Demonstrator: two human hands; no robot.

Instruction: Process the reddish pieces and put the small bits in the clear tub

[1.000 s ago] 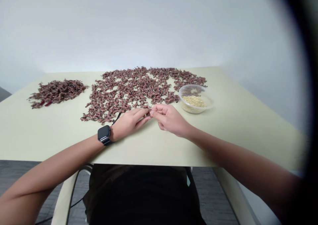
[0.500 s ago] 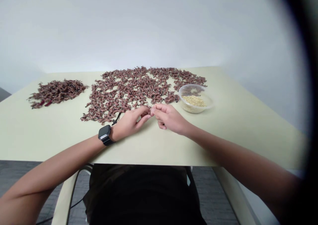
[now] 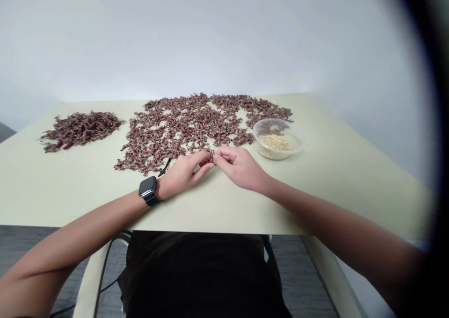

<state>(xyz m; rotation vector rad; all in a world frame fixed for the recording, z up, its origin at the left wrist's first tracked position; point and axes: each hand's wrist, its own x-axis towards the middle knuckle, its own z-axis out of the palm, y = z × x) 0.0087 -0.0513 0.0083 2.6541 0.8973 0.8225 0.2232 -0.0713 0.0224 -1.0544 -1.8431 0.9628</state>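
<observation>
Reddish-brown sprigs [image 3: 182, 126] lie heaped in a pile [image 3: 81, 130] near the far left corner of the pale green table [image 3: 87, 187] and spread across its far middle. Your left hand [image 3: 182, 174], a watch [image 3: 148, 191] on its wrist, and your right hand [image 3: 238, 167] are together at the spread's near edge, fingertips pinching a small sprig [image 3: 212, 157]. Toward the far right sits a clear plastic tub [image 3: 277, 127] of pale seeds [image 3: 275, 142].

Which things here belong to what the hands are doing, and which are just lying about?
Things: left hand and right hand, fingertips meeting on a small reddish-brown sprig; spread of sprigs; heaped pile of sprigs; clear plastic tub holding pale grains.
Rest: black smartwatch on the left wrist; pale green table; chair.
</observation>
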